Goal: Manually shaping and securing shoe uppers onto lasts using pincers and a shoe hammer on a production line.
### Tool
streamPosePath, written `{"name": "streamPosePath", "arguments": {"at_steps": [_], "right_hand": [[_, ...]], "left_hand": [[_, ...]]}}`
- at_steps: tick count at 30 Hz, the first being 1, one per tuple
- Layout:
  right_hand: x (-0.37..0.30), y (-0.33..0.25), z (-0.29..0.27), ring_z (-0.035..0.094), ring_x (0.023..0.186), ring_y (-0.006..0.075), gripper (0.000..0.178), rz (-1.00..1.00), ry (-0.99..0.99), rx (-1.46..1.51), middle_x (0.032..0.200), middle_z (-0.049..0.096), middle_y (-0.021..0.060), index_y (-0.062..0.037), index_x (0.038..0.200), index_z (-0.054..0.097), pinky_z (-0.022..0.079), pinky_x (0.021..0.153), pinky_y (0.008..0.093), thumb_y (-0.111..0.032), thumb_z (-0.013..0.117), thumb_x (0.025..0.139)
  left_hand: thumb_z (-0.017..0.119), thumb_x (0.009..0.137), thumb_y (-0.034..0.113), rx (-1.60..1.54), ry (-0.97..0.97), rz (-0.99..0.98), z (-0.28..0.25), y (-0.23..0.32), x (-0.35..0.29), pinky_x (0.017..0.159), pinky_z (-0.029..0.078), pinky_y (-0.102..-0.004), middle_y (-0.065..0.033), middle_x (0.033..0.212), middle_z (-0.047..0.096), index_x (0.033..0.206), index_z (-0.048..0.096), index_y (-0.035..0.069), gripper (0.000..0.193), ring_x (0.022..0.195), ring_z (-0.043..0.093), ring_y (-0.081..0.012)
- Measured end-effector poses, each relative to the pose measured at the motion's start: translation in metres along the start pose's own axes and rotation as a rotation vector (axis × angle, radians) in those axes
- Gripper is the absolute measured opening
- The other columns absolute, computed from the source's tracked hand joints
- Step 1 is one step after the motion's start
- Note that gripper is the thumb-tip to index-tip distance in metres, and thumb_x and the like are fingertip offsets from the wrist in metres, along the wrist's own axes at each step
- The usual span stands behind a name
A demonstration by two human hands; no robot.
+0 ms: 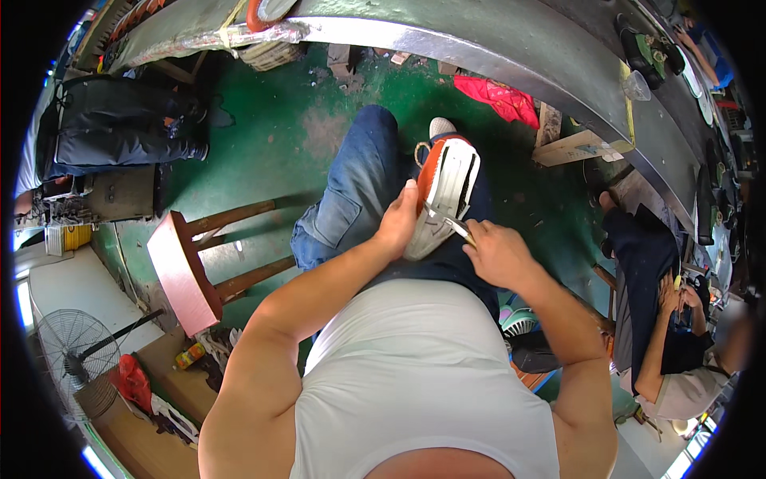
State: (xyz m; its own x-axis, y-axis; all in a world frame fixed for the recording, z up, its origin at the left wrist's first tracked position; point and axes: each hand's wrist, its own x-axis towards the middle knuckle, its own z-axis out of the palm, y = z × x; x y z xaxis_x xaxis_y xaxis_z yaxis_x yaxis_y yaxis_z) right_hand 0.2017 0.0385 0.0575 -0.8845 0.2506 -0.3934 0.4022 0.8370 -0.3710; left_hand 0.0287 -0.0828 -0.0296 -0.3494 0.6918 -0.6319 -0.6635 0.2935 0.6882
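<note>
Working low over the lap, in a cluttered workshop. Clamping with the left hand [399, 223] the left edge of an orange-brown shoe with a white sole [453, 180], turned sole up above blue denim trousers [349, 203]; thumb along the rim, fingers underneath mostly hidden. Cannot tell whether resting on the thigh or lifted off it. Closed in the right hand [499, 254]: a thin metal blade with a pale handle [459, 229], tip at the sole. Hands near each other, not touching.

Underfoot, a glossy green painted floor [255, 152], scuffed to a pale patch ahead. Across the top and down the right, a long dark-grey workbench with a bright metal edge [479, 36]. Beneath it, a crumpled bright-red cloth [501, 100] and a pale wooden frame [578, 149]. On its right stretch, black-and-green sandals [641, 52] and a small clear plastic cup [636, 85].

To the left, a wooden stool with a pinkish seat [183, 271]. Farther out, a grey wire-caged fan [77, 363], a shiny red plastic bag [132, 382] and a small yellow bottle [190, 355]. At upper left, dark trousers of another person [120, 120]. At far right, a seated co-worker in dark trousers [645, 263], hands close together.
</note>
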Motion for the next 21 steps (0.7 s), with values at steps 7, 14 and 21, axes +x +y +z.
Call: {"name": "streamPosePath", "arguments": {"at_steps": [7, 14, 21], "right_hand": [[0.003, 0.013, 0.004, 0.064, 0.095, 0.04, 0.05, -0.099, 0.348, -0.025, 0.105, 0.062, 0.0223, 0.0056, 0.132, 0.049, 0.053, 0.083, 0.0464, -0.01, 0.065, 0.088], [0.013, 0.031, 0.034, 0.066, 0.091, 0.0405, 0.026, 0.143, 0.238, 0.187, 0.098, 0.065, 0.0229, 0.0008, 0.112, 0.058, 0.054, 0.079, 0.0454, -0.013, 0.063, 0.091], [0.018, 0.054, -0.022, 0.065, 0.086, 0.0447, 0.032, 0.389, -0.256, 0.784, 0.096, 0.066, 0.025, 0.0024, 0.109, 0.059, 0.052, 0.08, 0.0461, -0.028, 0.062, 0.097]], "left_hand": [[0.034, 0.108, 0.036, 0.706, 0.221, 0.376, -0.004, -0.011, 0.014, 0.108, 0.042, -0.039, -0.0275, 0.137, 0.056, 0.141, 0.051, 0.0, 0.052, 0.134, 0.047, -0.041], [0.047, 0.103, 0.023, 1.091, -0.014, 0.756, -0.01, 0.0, 0.007, 0.112, 0.04, -0.0403, -0.027, 0.158, 0.027, 0.154, 0.035, 0.01, 0.054, 0.138, 0.042, -0.0425], [0.047, 0.103, 0.031, 1.406, -0.245, 0.482, -0.005, 0.038, 0.01, 0.11, 0.043, -0.0424, -0.0316, 0.16, 0.012, 0.158, 0.027, 0.026, 0.059, 0.135, 0.045, -0.0462]]}}
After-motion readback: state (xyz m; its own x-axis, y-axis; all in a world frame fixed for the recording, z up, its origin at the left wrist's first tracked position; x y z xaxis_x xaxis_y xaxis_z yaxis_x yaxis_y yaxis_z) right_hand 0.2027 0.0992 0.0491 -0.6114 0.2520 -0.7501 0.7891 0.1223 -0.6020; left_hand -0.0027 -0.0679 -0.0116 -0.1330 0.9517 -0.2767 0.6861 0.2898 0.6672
